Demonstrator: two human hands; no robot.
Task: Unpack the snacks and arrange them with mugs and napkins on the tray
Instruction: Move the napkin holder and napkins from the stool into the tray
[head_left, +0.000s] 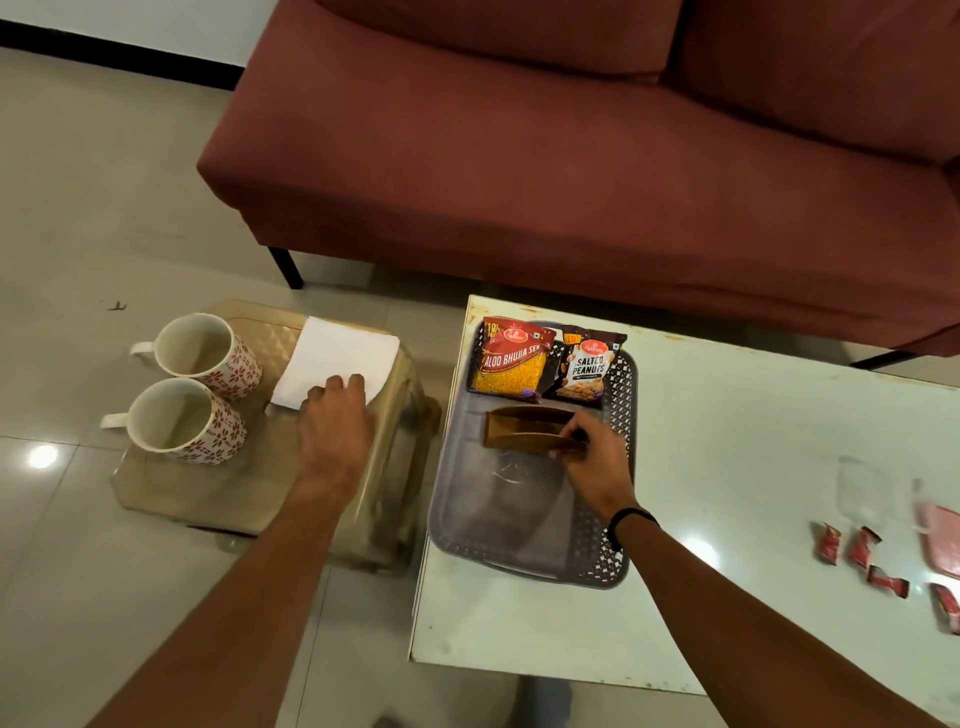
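- Fingers (574, 434) of the right hand (597, 467) curl round the brown napkin holder (530, 432), which stands inside the grey perforated tray (621, 395), about midway along it and nearer its right wall.
- Fingertips of the left hand (337, 421) lie together, bent down onto the near edge of the white napkin stack (337, 364); whether they already pinch the paper or only press on it cannot be told.
- That stack sits at the far right corner of the beige plastic stool (260, 499), which stands on the floor just left of the white table (727, 441).
- Two floral mugs (192, 384), both empty, stand side by side along the stool's left edge, handles turned outward.
- At the tray's far end, the Aloo Bhujia Sev packet (511, 358) and the Salted Peanuts packet (589, 366) lean side by side, touching, both apparently unopened.
- Small red sachets (862, 545) lie scattered near the table's right edge, well apart from the tray.
- Judged from this, the napkin step is in hand: holder steadied, napkins about to be gathered.
- Next move likely calls for lifting the whole stack cleanly and sliding it upright into the holder's slot; mugs remain to be transferred.
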